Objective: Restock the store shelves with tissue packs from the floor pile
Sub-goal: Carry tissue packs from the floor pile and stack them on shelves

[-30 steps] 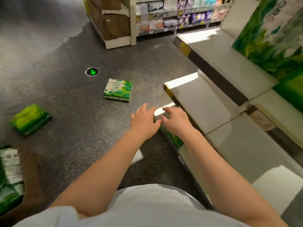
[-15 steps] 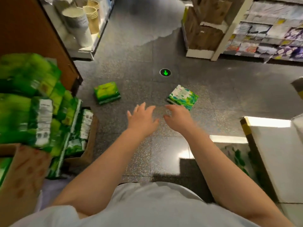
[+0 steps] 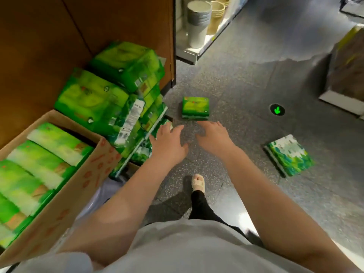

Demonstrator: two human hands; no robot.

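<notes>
A pile of green tissue packs (image 3: 110,99) leans against a brown panel at the left. A cardboard box (image 3: 65,194) at the lower left holds more green packs. One small green pack (image 3: 195,107) lies alone on the floor ahead, and a green-and-white pack (image 3: 288,155) lies to the right. My left hand (image 3: 167,142) reaches out with its fingers spread, at the pile's lower right edge. My right hand (image 3: 213,137) is stretched forward above the floor, fingers relaxed, holding nothing. Both hands are just short of the small green pack.
Stacked paper cups (image 3: 199,22) stand on a low shelf at the back. A green arrow marker (image 3: 277,110) is set in the grey floor. A cardboard-faced shelf end (image 3: 346,67) stands at the far right. My foot (image 3: 198,183) is on the floor below my hands.
The view has swung left from the white shelves to the floor pile. Both hands came off the shelf edge and now reach toward the pile and the small green pack.
</notes>
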